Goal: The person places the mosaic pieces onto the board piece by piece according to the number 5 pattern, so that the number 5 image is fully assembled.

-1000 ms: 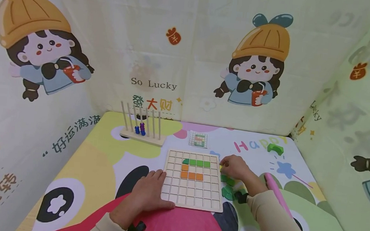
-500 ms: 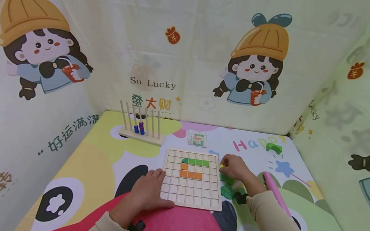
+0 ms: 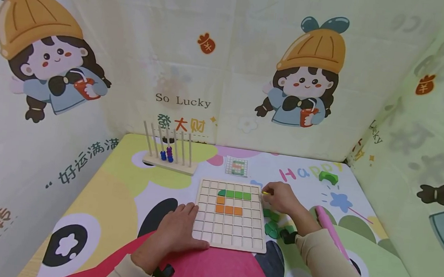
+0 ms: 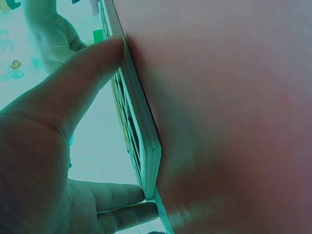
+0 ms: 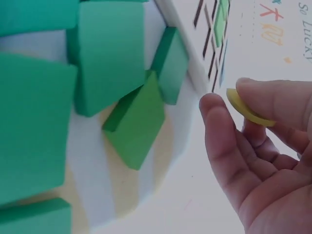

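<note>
Pinching a small yellow curved-edged piece (image 5: 242, 109) between thumb and fingers, a person's right hand (image 3: 280, 198) was just beside the right edge of a square pale wooden grid board (image 3: 229, 230). The left hand (image 3: 176, 228), clenched on nothing, lay with fingers extended against the board's left side, thumb at its near edge. Eight pieces sat in cells: one dark green rounded tile (image 3: 221, 193), three light green square tiles (image 3: 239, 195) and four orange square tiles (image 3: 229, 210). The work looked only partly done: many cells were bare, the yellow piece was not yet set in, and loose green blocks (image 5: 111, 53) lay beside the board; beyond it, a small white printed grid card (image 3: 237, 166) was too small to compare
</note>
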The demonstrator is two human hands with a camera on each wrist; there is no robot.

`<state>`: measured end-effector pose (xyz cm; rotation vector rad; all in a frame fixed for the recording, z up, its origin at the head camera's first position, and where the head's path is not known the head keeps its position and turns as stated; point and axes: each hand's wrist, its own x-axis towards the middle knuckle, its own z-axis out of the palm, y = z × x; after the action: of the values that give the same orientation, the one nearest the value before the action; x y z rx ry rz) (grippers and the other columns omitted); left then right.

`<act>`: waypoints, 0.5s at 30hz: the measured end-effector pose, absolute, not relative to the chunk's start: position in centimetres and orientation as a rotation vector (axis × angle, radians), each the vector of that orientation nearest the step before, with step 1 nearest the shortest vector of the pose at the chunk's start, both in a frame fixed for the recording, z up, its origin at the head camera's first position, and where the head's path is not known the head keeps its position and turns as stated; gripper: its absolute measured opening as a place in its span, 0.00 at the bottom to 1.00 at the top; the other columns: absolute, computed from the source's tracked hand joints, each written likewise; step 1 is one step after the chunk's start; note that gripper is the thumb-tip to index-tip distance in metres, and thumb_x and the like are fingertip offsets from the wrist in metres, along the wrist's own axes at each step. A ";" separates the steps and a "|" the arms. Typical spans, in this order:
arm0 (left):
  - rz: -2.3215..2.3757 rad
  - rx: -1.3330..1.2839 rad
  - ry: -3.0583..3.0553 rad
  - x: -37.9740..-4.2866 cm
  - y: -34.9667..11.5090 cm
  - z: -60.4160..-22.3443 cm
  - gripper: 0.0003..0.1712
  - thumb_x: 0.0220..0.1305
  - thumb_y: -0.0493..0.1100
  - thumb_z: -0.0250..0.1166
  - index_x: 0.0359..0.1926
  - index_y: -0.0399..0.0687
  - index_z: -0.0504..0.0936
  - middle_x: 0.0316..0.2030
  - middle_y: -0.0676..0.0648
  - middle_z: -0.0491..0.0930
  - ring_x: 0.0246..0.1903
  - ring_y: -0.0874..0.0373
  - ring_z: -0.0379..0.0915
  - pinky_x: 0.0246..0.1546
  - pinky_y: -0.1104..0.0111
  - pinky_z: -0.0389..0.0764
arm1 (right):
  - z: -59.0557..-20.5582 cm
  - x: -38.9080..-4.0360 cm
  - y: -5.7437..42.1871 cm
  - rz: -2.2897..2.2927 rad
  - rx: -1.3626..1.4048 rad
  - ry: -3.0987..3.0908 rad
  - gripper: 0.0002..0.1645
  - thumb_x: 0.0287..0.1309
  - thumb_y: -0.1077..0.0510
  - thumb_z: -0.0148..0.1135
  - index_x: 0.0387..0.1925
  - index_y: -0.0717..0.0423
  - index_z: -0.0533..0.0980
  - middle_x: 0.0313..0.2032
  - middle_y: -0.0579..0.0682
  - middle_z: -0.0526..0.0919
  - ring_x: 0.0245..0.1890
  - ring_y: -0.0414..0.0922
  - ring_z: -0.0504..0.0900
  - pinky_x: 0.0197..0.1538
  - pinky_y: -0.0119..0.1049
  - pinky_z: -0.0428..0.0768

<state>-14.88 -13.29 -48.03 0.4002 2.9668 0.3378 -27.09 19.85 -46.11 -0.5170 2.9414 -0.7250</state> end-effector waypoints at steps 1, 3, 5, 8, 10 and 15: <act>0.335 0.398 2.966 -14.9 -13.3 -48.0 0.68 0.41 0.79 0.74 0.73 0.40 0.68 0.68 0.41 0.72 0.63 0.44 0.70 0.59 0.46 0.79 | -46.0 -27.1 19.8 -0.724 -0.538 2.944 0.07 0.64 0.63 0.65 0.40 0.60 0.86 0.33 0.50 0.85 0.33 0.44 0.77 0.40 0.42 0.79; 0.337 0.394 2.965 -14.9 -13.3 -48.0 0.68 0.40 0.79 0.74 0.73 0.40 0.68 0.68 0.41 0.72 0.63 0.44 0.70 0.59 0.46 0.79 | -46.0 -27.1 19.6 -0.724 -0.564 2.931 0.09 0.65 0.63 0.64 0.43 0.60 0.87 0.36 0.51 0.86 0.34 0.45 0.78 0.41 0.42 0.79; 0.332 0.391 2.963 -14.9 -13.3 -48.1 0.68 0.40 0.79 0.74 0.74 0.40 0.68 0.68 0.41 0.72 0.64 0.44 0.69 0.59 0.46 0.79 | -46.0 -27.0 19.5 -0.729 -0.576 2.908 0.11 0.65 0.63 0.64 0.45 0.60 0.88 0.38 0.52 0.87 0.34 0.45 0.77 0.40 0.41 0.78; 0.329 0.396 2.963 -14.9 -13.3 -48.2 0.68 0.40 0.79 0.74 0.74 0.40 0.68 0.69 0.41 0.71 0.64 0.44 0.69 0.60 0.46 0.78 | -46.2 -26.9 19.1 -0.753 -0.591 2.874 0.11 0.64 0.64 0.65 0.46 0.59 0.87 0.39 0.51 0.86 0.35 0.45 0.76 0.39 0.39 0.76; 0.324 0.397 2.962 -15.0 -13.2 -48.2 0.69 0.41 0.80 0.73 0.74 0.41 0.68 0.69 0.41 0.71 0.65 0.44 0.69 0.60 0.46 0.78 | -46.3 -26.7 18.9 -0.783 -0.602 2.853 0.10 0.61 0.65 0.67 0.44 0.59 0.85 0.36 0.49 0.85 0.34 0.44 0.75 0.38 0.38 0.75; 0.330 0.399 2.966 -14.9 -13.2 -48.2 0.69 0.40 0.80 0.74 0.74 0.41 0.68 0.69 0.41 0.71 0.64 0.44 0.69 0.60 0.46 0.79 | -46.3 -26.3 18.0 -0.791 -0.700 2.802 0.07 0.56 0.65 0.72 0.37 0.55 0.83 0.30 0.44 0.81 0.32 0.41 0.74 0.38 0.37 0.75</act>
<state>-14.87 -13.21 -48.24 0.3988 2.9655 0.3300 -26.33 18.03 -46.32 -0.7005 2.8022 -0.7907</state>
